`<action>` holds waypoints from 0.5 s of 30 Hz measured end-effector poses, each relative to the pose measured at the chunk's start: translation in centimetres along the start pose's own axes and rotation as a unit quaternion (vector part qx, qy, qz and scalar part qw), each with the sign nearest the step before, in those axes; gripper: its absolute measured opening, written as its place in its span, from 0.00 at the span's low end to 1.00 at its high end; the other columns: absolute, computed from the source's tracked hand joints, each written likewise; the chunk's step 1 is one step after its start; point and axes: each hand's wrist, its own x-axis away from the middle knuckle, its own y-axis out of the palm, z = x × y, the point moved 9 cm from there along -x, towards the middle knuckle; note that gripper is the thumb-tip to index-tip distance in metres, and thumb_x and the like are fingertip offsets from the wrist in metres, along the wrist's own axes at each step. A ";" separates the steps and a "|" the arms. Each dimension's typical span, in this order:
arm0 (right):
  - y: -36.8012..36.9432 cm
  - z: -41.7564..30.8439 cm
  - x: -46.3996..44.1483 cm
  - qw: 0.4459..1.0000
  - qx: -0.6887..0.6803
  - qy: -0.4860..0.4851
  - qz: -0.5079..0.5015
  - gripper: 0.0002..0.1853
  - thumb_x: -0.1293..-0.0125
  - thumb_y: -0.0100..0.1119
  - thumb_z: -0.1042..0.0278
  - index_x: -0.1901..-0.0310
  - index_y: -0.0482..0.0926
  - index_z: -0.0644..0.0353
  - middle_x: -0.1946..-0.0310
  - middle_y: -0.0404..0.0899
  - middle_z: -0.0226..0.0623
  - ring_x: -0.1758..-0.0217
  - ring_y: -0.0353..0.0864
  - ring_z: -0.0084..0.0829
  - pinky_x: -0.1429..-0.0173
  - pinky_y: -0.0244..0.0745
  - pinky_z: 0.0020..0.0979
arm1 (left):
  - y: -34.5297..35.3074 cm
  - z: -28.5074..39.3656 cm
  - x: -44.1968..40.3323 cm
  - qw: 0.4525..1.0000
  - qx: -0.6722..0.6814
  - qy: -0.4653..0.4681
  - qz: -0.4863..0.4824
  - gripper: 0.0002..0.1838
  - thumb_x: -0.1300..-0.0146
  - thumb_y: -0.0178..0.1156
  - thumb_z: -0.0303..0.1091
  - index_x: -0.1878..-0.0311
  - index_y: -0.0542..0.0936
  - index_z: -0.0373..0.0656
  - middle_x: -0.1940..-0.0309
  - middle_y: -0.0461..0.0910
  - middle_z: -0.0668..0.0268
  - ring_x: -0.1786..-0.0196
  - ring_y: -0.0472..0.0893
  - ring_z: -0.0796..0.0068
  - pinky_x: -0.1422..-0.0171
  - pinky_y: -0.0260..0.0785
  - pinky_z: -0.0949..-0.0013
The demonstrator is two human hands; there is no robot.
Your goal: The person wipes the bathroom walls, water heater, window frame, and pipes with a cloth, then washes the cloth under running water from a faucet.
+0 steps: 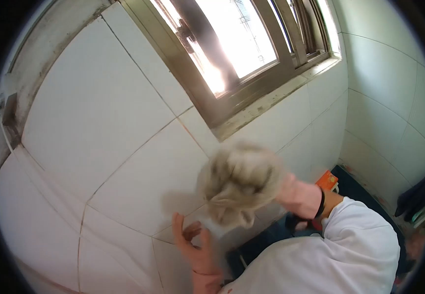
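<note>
A bunched grey-beige cloth (242,179), blurred by motion, is in front of the white tiled wall just below the window. My right hand (291,193), in a pink glove with a black band at the wrist, reaches in from the right and holds the cloth, which hides most of its fingers. Lower and to the left, my left hand (192,240) is raised near the tiles. Its fingers are loosely curled and apart, with nothing between them. A pink cuff shows at its wrist.
Above the cloth is a metal-framed window (212,110) with a narrow sill (266,101). A dark surface (266,240) lies below, partly behind my white sleeve. An orange packet (326,180) stands near the corner. Dark cloths (416,196) hang at the right. A thin cord runs down the left wall.
</note>
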 end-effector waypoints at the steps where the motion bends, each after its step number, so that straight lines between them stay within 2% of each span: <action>1: -2.4 -1.6 -1.7 0.998 -0.016 -0.012 0.055 0.32 0.41 0.68 0.65 0.36 0.67 0.61 0.40 0.72 0.39 0.37 0.71 0.31 0.35 0.68 0.35 | -0.1 0.3 -0.5 1.000 0.001 0.000 0.026 0.28 0.42 0.63 0.28 0.37 0.70 0.39 0.38 0.71 0.58 0.46 0.76 0.69 0.42 0.68 0.66; 3: -3.7 -3.5 -3.2 0.992 0.001 -0.005 0.123 0.34 0.47 0.70 0.62 0.39 0.69 0.60 0.44 0.74 0.40 0.38 0.72 0.36 0.37 0.70 0.37 | 1.4 1.6 -1.6 0.995 -0.055 0.081 -0.007 0.26 0.40 0.61 0.29 0.38 0.71 0.38 0.38 0.71 0.55 0.44 0.76 0.64 0.39 0.67 0.64; 4: -3.0 -4.3 -3.7 0.977 0.174 -0.052 0.111 0.34 0.50 0.71 0.61 0.41 0.70 0.60 0.46 0.75 0.40 0.39 0.73 0.38 0.39 0.70 0.39 | 2.2 2.3 -2.1 0.989 -0.081 0.124 -0.026 0.25 0.39 0.59 0.30 0.38 0.71 0.38 0.38 0.71 0.54 0.44 0.76 0.62 0.38 0.67 0.62; 5: -2.1 -4.9 -4.2 0.930 0.342 -0.098 0.093 0.33 0.52 0.71 0.60 0.43 0.72 0.59 0.49 0.75 0.40 0.40 0.74 0.39 0.40 0.70 0.40 | 3.1 3.1 -2.5 0.978 -0.110 0.174 -0.039 0.24 0.38 0.59 0.32 0.38 0.71 0.37 0.38 0.71 0.53 0.42 0.75 0.59 0.37 0.66 0.60; 6: -0.9 -5.0 -4.8 0.852 0.499 -0.140 0.073 0.33 0.55 0.72 0.59 0.45 0.73 0.58 0.51 0.76 0.40 0.42 0.74 0.41 0.42 0.70 0.41 | 3.9 3.9 -2.9 0.963 -0.139 0.225 -0.050 0.24 0.38 0.59 0.33 0.39 0.71 0.36 0.38 0.71 0.53 0.40 0.74 0.56 0.35 0.65 0.58; 7: 0.2 -4.7 -5.3 0.748 0.638 -0.175 0.049 0.33 0.57 0.73 0.58 0.47 0.74 0.57 0.54 0.77 0.40 0.43 0.75 0.42 0.43 0.70 0.42 | 4.9 4.7 -3.2 0.945 -0.168 0.275 -0.059 0.24 0.37 0.59 0.34 0.39 0.72 0.36 0.38 0.71 0.52 0.39 0.73 0.54 0.34 0.64 0.56; 9: 0.8 -4.0 -5.6 0.637 0.741 -0.213 0.012 0.30 0.59 0.72 0.58 0.51 0.76 0.56 0.58 0.78 0.38 0.44 0.75 0.43 0.44 0.70 0.44 | 6.3 6.1 -3.7 0.929 -0.189 0.314 -0.054 0.24 0.36 0.58 0.36 0.40 0.72 0.35 0.39 0.72 0.51 0.35 0.70 0.50 0.32 0.60 0.52; 11: 0.1 -4.1 -5.6 0.670 0.706 -0.231 -0.006 0.25 0.59 0.71 0.60 0.56 0.78 0.55 0.60 0.79 0.35 0.44 0.76 0.41 0.44 0.69 0.45 | 8.0 7.4 -4.6 0.913 -0.212 0.344 -0.066 0.24 0.36 0.58 0.38 0.40 0.72 0.35 0.39 0.72 0.51 0.32 0.66 0.47 0.30 0.57 0.48; 14: -0.8 -4.5 -5.7 0.667 0.718 -0.162 -0.115 0.20 0.60 0.68 0.63 0.61 0.78 0.56 0.61 0.79 0.34 0.46 0.76 0.41 0.45 0.71 0.43 | 10.8 8.6 -6.0 0.884 -0.244 0.387 -0.100 0.25 0.38 0.60 0.39 0.39 0.73 0.38 0.38 0.72 0.53 0.30 0.63 0.46 0.28 0.51 0.45; 15: -1.8 -4.3 -6.0 0.643 0.738 -0.160 -0.126 0.19 0.60 0.67 0.65 0.62 0.79 0.56 0.61 0.79 0.34 0.46 0.77 0.42 0.46 0.71 0.42 | 11.5 8.5 -6.3 0.871 -0.255 0.407 -0.107 0.25 0.38 0.60 0.39 0.39 0.73 0.39 0.38 0.72 0.54 0.30 0.62 0.46 0.28 0.50 0.44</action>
